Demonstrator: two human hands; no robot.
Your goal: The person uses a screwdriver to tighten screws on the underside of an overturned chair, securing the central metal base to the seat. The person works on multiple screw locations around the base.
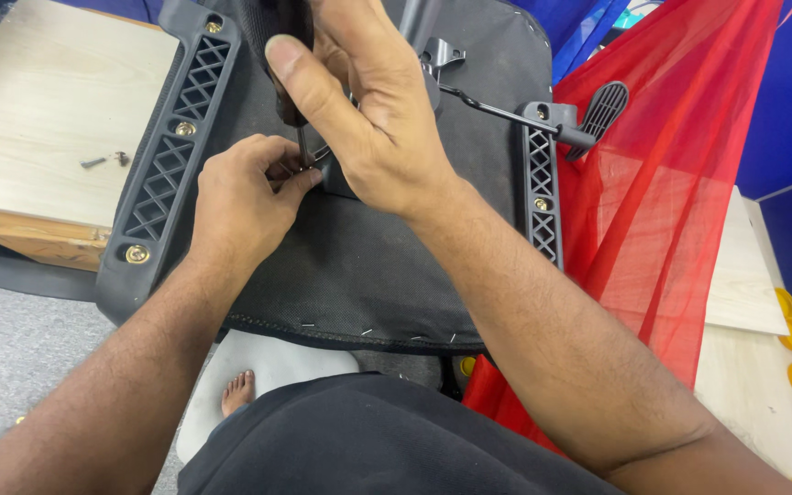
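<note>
Thin dark metal screwdriver shaft [302, 147] upright over black fabric-covered seat underside [368, 266], right hand [359, 110] clenched around its handle, left hand [240, 197] fingertips pinching its tip.

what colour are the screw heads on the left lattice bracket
Brass or gold coloured screw heads on the dark grey bracket; the head view shows them.

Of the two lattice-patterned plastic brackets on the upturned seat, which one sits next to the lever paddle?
The narrower bracket beside the right hand, by the red mesh; the ribbed lever paddle sits just above it. The other bracket, by the left hand, borders the wooden board.
</note>
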